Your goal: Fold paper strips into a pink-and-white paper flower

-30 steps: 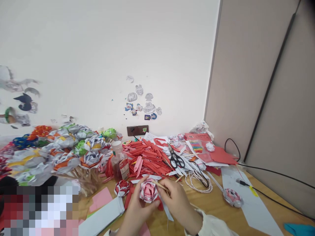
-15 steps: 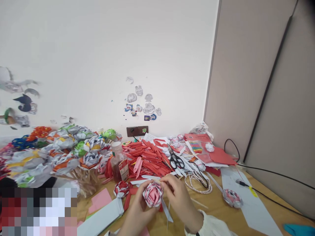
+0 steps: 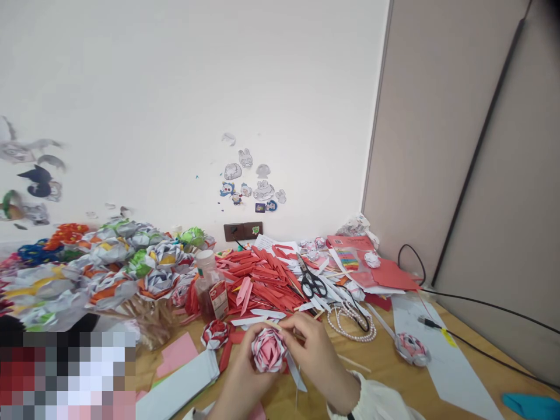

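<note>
A pink and white folded paper flower faces me near the front of the wooden table. Its left side and underside rest in my left hand, whose fingers and thumb curl round it. My right hand is closed at the flower's right edge, with thumb and forefinger pinched against the outer petals; the palm side is hidden. A white paper strip hangs below the flower, between the two hands. Left of my hands lies a red and white paper flower.
Behind my hands lie a heap of red folded strips, black-handled scissors and a pearl string. A glue bottle stands left of the heap. White paper strips lie front left; another paper flower lies right. Many paper flowers fill the left.
The flower has shifted slightly left and tilted a little in my left hand. My right hand's fingers have moved slightly along its upper right edge. The view has shifted a little.
</note>
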Demonstrator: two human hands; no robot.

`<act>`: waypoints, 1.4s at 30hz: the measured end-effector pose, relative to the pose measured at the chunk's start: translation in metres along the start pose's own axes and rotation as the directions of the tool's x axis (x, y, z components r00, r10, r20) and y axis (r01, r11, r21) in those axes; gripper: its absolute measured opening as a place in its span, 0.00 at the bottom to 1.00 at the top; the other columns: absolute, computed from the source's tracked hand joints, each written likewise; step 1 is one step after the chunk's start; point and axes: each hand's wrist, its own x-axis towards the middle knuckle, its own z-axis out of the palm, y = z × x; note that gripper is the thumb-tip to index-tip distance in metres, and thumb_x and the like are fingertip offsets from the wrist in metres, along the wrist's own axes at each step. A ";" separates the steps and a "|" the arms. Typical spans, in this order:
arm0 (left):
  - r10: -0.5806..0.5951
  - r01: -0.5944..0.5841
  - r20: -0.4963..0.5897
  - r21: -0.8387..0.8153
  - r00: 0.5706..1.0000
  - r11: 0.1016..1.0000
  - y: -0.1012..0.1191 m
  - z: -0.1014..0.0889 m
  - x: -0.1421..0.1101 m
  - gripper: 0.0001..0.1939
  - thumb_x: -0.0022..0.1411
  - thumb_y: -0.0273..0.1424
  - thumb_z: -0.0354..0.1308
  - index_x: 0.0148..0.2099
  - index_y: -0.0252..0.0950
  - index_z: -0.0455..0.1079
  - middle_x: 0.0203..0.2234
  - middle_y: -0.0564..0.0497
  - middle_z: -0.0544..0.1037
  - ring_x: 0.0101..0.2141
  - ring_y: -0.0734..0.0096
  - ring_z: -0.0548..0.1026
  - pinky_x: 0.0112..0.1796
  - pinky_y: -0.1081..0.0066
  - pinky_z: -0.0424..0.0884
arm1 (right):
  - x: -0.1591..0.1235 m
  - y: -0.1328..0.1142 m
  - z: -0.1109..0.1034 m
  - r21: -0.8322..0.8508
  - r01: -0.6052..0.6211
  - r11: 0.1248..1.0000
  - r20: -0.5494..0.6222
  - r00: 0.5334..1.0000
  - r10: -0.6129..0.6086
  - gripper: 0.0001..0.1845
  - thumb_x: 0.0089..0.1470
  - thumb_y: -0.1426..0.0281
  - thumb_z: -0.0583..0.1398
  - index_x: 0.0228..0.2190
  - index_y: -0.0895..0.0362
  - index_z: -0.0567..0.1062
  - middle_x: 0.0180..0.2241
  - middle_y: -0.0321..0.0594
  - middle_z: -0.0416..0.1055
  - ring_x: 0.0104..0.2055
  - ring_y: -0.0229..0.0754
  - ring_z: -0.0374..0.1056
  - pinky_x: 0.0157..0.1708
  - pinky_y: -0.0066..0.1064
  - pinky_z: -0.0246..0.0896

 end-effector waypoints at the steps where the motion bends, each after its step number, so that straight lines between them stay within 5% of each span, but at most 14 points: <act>1: -0.004 0.004 -0.003 0.002 1.000 1.000 -0.001 0.000 0.000 0.22 0.40 0.20 0.57 0.42 0.37 0.64 0.34 0.51 0.76 0.35 0.64 0.75 0.38 0.68 0.71 | -0.001 -0.001 0.000 -0.015 0.013 1.000 -0.004 1.000 -0.013 0.07 0.53 0.76 0.57 0.30 0.57 0.75 0.28 0.38 0.72 0.32 0.40 0.67 0.31 0.27 0.58; 23: -0.043 0.042 0.002 0.093 0.999 0.995 -0.003 0.001 -0.002 0.21 0.39 0.19 0.56 0.39 0.36 0.65 0.30 0.52 0.77 0.31 0.65 0.75 0.35 0.69 0.71 | -0.004 0.009 0.004 -0.371 0.145 0.917 0.076 0.989 -0.126 0.12 0.61 0.71 0.49 0.30 0.56 0.71 0.26 0.40 0.73 0.28 0.43 0.69 0.28 0.29 0.54; 32: 0.017 -0.016 -0.042 0.043 0.999 0.999 0.003 -0.002 0.002 0.21 0.39 0.20 0.58 0.39 0.36 0.68 0.33 0.50 0.78 0.34 0.63 0.76 0.36 0.68 0.71 | 0.002 -0.002 -0.005 0.083 -0.125 0.989 0.059 0.991 0.120 0.03 0.54 0.72 0.58 0.33 0.57 0.71 0.25 0.33 0.70 0.27 0.37 0.66 0.28 0.24 0.56; 42: 0.026 -0.023 -0.042 0.068 0.999 0.997 0.004 -0.004 -0.001 0.22 0.38 0.19 0.56 0.40 0.36 0.69 0.33 0.50 0.78 0.34 0.62 0.76 0.36 0.67 0.71 | 0.005 0.006 -0.002 0.138 -0.210 0.968 0.085 0.976 0.200 0.10 0.51 0.66 0.60 0.22 0.58 0.71 0.20 0.31 0.63 0.24 0.34 0.58 0.24 0.24 0.50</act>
